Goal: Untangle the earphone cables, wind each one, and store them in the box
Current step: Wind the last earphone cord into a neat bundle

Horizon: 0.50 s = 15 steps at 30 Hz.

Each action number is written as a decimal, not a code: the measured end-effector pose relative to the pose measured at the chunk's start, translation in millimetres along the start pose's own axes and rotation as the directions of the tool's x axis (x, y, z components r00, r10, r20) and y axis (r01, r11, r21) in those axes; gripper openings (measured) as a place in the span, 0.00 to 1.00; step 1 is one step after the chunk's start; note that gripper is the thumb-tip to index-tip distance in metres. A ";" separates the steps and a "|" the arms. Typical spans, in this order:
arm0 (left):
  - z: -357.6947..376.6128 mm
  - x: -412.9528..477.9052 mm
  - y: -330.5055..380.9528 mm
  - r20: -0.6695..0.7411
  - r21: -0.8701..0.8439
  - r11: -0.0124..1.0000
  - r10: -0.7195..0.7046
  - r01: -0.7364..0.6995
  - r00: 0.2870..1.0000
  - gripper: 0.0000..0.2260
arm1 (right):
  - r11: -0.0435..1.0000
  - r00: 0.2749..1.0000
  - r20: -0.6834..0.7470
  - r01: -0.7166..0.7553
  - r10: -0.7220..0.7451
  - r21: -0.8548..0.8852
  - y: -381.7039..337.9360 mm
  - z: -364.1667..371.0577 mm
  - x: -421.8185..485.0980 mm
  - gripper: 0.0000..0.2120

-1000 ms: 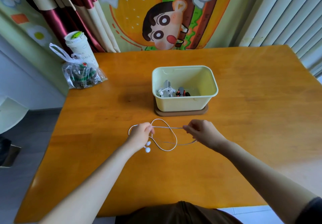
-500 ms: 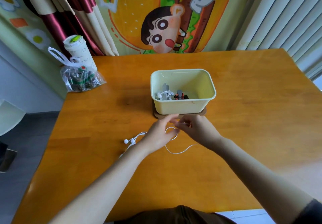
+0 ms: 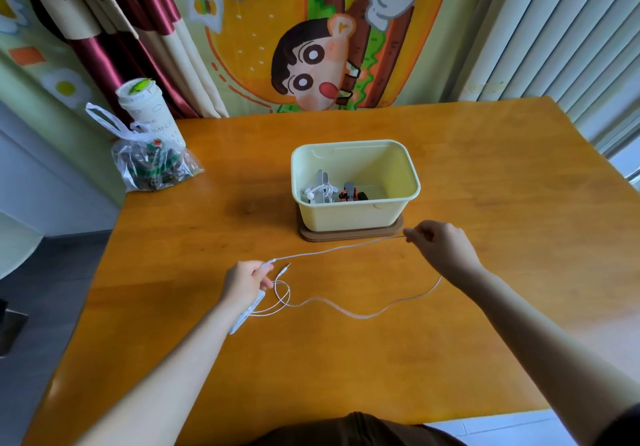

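Head view: left hand and right hand pinch one cable; one box holds perhaps two bundles.

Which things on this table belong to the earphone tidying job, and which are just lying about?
Job: white earphone cable, held by left hand and right hand; yellow box; wound earphones inside it.
Lying about: plastic bag; paper cup.

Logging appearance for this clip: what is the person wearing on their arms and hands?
Nothing on either: the left hand and right hand are bare, with no gloves, rings or watch in view, and both forearms are uncovered. A dark sleeve shows only at the right upper arm.
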<state>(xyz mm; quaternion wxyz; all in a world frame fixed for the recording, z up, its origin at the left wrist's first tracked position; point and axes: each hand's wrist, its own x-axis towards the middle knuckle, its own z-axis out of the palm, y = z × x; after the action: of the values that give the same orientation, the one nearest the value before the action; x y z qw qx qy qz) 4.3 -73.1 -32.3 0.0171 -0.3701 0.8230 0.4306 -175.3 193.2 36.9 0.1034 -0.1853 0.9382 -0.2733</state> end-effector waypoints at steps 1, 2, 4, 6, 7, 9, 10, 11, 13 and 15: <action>2.4 -2.4 4.8 0.009 -0.008 1.000 0.008 -0.008 1.000 0.10 | 0.999 1.000 -0.024 -0.007 0.006 -0.031 -1.4 0.5 0.4 0.13; 5.5 -4.2 12.1 0.016 -0.010 1.000 0.024 -0.024 1.000 0.09 | 0.997 0.999 -0.041 -0.012 0.009 -0.077 -3.4 2.3 1.0 0.13; 11.1 -9.0 31.6 0.039 -0.001 0.995 0.096 -0.096 0.995 0.09 | 0.983 1.000 -0.013 0.023 -0.026 -0.184 -9.2 6.5 0.6 0.11; 17.3 -15.4 52.8 0.104 0.000 0.979 0.201 -0.202 0.974 0.09 | 0.966 0.982 0.109 0.170 -0.151 -0.193 -20.0 14.1 -4.8 0.18; 20.9 -19.2 63.1 0.147 -0.004 0.969 0.246 -0.248 0.958 0.10 | 0.959 0.957 0.173 0.255 -0.232 -0.125 -27.9 19.1 -10.5 0.24; 29.1 -28.0 81.2 0.240 0.009 0.952 0.296 -0.307 0.924 0.11 | 0.915 0.893 0.224 0.402 -0.390 -0.008 -46.0 31.9 -25.1 0.31; 32.8 -31.4 88.2 0.286 0.031 0.946 0.300 -0.322 0.910 0.11 | 0.889 0.866 0.222 0.458 -0.448 0.010 -53.8 39.4 -32.2 0.31; 35.3 -34.5 93.7 0.322 0.058 0.940 0.300 -0.335 0.898 0.11 | 0.872 0.851 0.214 0.488 -0.480 0.015 -58.3 46.6 -37.4 0.29; 37.0 -36.3 98.5 0.357 0.097 0.934 0.291 -0.345 0.887 0.11 | 0.874 0.851 0.210 0.483 -0.481 0.046 -63.4 53.8 -44.1 0.25; 33.2 -35.9 96.5 0.370 0.105 0.939 0.269 -0.327 0.889 0.11 | 0.894 0.866 0.224 0.424 -0.447 0.143 -61.9 53.9 -46.3 0.14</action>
<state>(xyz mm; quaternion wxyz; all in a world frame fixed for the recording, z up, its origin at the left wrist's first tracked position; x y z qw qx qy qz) -39.6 6.5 26.5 0.1272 -0.1537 0.8864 0.4178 -99.2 137.9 30.6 0.1650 -0.4203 0.8383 -0.3054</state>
